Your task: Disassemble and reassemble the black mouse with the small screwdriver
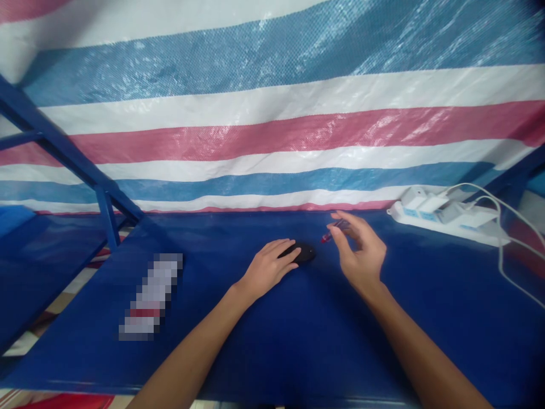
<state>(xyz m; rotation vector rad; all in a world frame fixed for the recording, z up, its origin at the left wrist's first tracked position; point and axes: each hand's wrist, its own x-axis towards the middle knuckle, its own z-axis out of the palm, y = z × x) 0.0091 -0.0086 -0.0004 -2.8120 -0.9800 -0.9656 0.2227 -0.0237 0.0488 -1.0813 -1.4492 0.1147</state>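
My left hand [271, 267] lies on a black computer mouse [305, 253] on the blue tabletop, gripping its left part with the fingers over it. The mouse's right end shows, with a tiny light spot; which side faces up I cannot tell. To the right, my right hand [361, 250] is raised over the table. Its thumb and fingers pinch a small slim red-tipped stick [326, 237], red end pointing down and left towards the mouse. The rest of the stick is partly hidden by the fingers, and its exact kind is unclear.
A white power strip [451, 224] with plugged-in chargers and white cables stands at the back right. A blurred-out pale packet [155, 295] lies on the left of the blue tabletop [272, 363]. Blue metal bars [63, 145] rise at left; a striped plastic sheet [255, 136] hangs behind.
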